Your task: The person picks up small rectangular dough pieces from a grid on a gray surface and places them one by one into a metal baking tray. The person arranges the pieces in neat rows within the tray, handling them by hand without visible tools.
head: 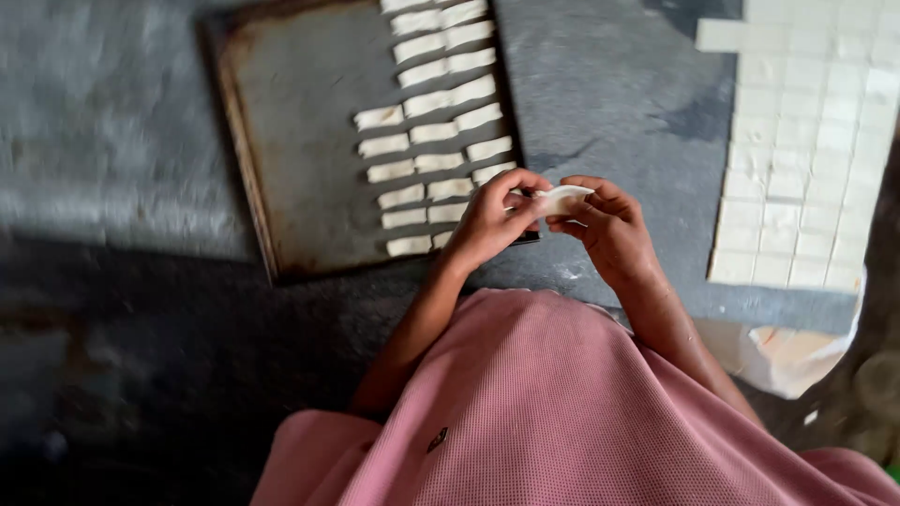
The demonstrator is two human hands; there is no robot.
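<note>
Both your hands pinch one dough piece [561, 199] above the tray's near edge.
Your left hand [492, 220] and right hand [609, 230] grip its ends, fingers closed; beyond, folded dough rows [436, 131] on the dark metal tray [291, 141]; far right, a cut dough sheet [806, 141].

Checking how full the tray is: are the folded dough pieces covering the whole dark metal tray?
No: the pale folded dough pieces sit only along the right side of the dark metal tray, whose left part is bare.
</note>
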